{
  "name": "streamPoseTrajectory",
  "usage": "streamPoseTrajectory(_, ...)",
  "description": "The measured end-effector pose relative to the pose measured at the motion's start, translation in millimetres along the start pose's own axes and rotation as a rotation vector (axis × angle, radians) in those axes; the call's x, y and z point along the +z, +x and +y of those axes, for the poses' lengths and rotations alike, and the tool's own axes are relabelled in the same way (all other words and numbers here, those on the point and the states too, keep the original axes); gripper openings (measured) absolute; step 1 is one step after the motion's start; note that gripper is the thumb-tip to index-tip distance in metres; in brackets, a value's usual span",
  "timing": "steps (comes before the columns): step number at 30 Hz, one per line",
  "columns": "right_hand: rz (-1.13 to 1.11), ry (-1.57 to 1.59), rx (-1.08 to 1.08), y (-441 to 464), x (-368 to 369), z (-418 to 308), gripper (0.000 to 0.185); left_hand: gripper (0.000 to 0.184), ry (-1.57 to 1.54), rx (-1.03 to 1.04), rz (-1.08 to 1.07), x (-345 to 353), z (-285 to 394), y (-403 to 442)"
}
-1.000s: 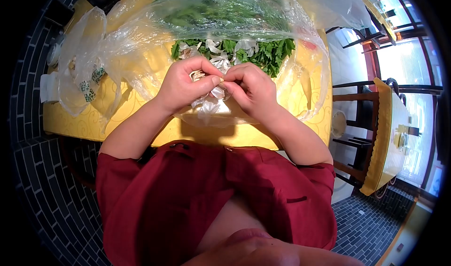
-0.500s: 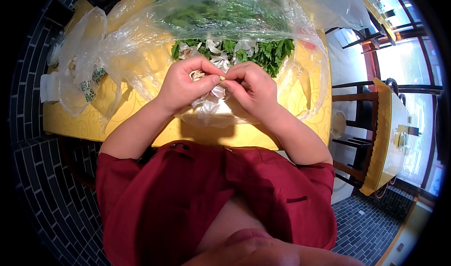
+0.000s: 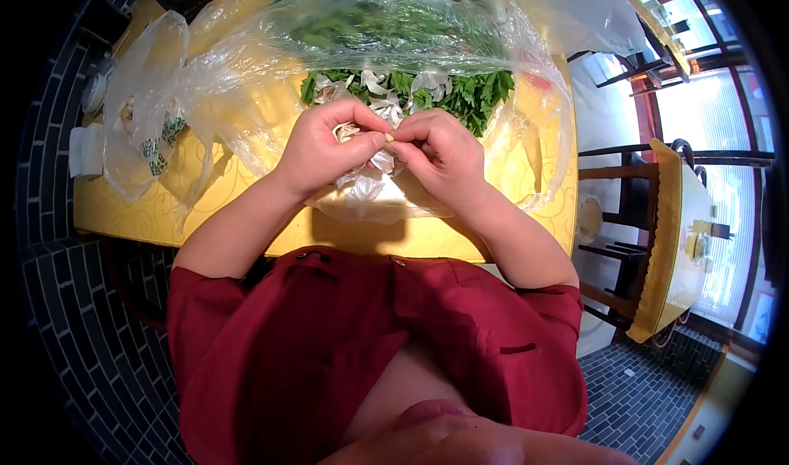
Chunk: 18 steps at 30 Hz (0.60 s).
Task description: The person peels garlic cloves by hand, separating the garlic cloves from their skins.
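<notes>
My left hand (image 3: 329,145) pinches a small pale piece (image 3: 389,138), which looks like a garlic clove, between thumb and forefinger. Against its other side press the thumb and fingertips of my right hand (image 3: 436,151), so both hands meet at it. Papery whitish skins (image 3: 362,187) lie below and behind the hands on clear plastic. Beyond them are green leaves (image 3: 481,97), partly under a clear plastic bag (image 3: 238,50).
The yellow-covered table (image 3: 123,214) reaches close to my body. At its left side are a plastic bag with green print (image 3: 152,157) and a white container (image 3: 85,151). Another whitish bag (image 3: 583,13) lies at the back right. Chairs and a second table (image 3: 686,235) stand to the right.
The small pale piece has turned slightly between the fingertips and shows a little more than at first. Both hands keep nearly the same place.
</notes>
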State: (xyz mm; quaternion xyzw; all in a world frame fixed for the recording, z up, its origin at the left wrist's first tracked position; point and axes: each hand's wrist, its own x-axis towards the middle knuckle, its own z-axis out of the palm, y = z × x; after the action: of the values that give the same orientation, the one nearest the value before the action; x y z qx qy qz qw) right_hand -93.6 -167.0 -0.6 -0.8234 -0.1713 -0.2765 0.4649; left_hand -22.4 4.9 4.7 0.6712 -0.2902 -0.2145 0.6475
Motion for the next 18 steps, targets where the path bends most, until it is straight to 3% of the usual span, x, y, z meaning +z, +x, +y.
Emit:
streamPoseTrajectory(5, -0.016, 0.005, -0.006, -0.1, -0.2, 1.2, 0.018, 0.012, -0.008, 0.008, -0.006, -0.2, -1.2, -0.2)
streamPoseTrajectory(8, -0.054, 0.043, 0.124, -1.8, -1.7, -1.8, 0.019, 0.013, -0.03, 0.002, -0.01, 0.1, -1.2, -0.7)
streamPoseTrajectory(11, -0.05, 0.217, 0.39, -5.3, -0.3, -2.1, 0.023, 0.014, -0.065, -0.012, -0.034, -0.3, -0.6, -0.7)
streamPoseTrajectory(18, -0.147, 0.246, 0.471, 3.3, -8.2, -2.2, 0.023, 0.013, -0.019, 0.002, -0.054, 1.4, 2.7, -1.2)
